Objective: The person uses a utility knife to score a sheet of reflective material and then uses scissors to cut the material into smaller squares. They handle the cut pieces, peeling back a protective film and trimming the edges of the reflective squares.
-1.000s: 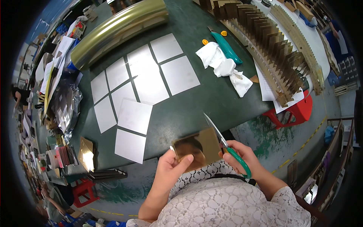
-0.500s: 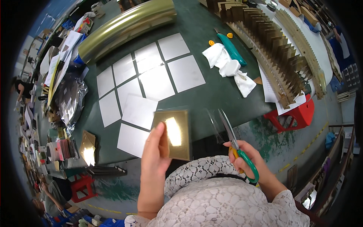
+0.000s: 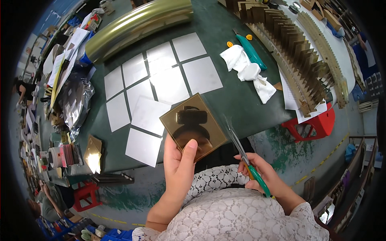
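Note:
My left hand [image 3: 179, 160] grips a square gold mirror plate [image 3: 193, 126] by its lower edge, thumb on the shiny face. The plate is turned cornerwise, and a clear margin shows along its right side. In my right hand [image 3: 261, 172] is a pair of scissors [image 3: 242, 154] with green and orange handles. Its blades point up and left, close to the plate's right corner but seemingly apart from it. Several white square sheets [image 3: 203, 74] lie in rows on the dark green table [image 3: 241, 114]. One overlapping sheet [image 3: 149, 114] lies askew, partly covered by the plate.
A roll of gold film [image 3: 138, 28] lies at the back. Right of the sheets are a green utility knife [image 3: 250, 51] and crumpled white cloth [image 3: 248, 72]. Toothed racks [image 3: 281, 48] hold upright plates. More gold plates [image 3: 93, 154] sit at left; a red stool [image 3: 315, 124] stands beyond the table edge.
The gold plate has turned from upright to cornerwise and moved right, with my left hand following. The scissors have shifted slightly left and down, and their blades look closer together.

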Demonstrator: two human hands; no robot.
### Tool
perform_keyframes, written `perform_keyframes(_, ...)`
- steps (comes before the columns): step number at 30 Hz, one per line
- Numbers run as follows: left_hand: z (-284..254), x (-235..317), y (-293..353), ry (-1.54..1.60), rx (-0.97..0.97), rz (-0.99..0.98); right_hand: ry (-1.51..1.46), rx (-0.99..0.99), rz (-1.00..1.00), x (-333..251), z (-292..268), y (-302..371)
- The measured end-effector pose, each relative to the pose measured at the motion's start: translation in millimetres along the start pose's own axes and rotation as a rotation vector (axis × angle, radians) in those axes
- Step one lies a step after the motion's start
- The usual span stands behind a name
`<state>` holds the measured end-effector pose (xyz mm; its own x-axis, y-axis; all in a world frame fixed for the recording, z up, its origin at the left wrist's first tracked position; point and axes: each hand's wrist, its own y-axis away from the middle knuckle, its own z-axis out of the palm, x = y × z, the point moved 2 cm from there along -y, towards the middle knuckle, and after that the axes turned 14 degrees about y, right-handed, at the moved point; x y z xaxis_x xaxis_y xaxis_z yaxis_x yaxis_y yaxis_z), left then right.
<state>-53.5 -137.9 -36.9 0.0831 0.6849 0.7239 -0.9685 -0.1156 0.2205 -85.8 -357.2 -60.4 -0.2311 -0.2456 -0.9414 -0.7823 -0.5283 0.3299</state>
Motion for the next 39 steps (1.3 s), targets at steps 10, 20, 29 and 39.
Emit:
perform_keyframes(10, -1.7, -6.3, 2.5, 0.031, -0.102, -0.021, 0.009, 0.025, -0.015, -3.8, 1.9, -0.7)
perform_keyframes(20, -2.2, -8.0, 4.1, 0.058, -0.153, -0.029, 0.091, -0.022, -0.02, -1.8, -2.8, 2.3)
perform_keyframes(29, -2.4, -8.8, 4.4, 0.083, -0.156, -0.018, 0.068, 0.011, -0.048, -2.0, -0.8, 1.8)
perform_keyframes(39, -1.0, -7.7, 2.2, 0.144, -0.114, -0.026, 0.025, 0.037, -0.054, -1.8, 0.9, 1.8)
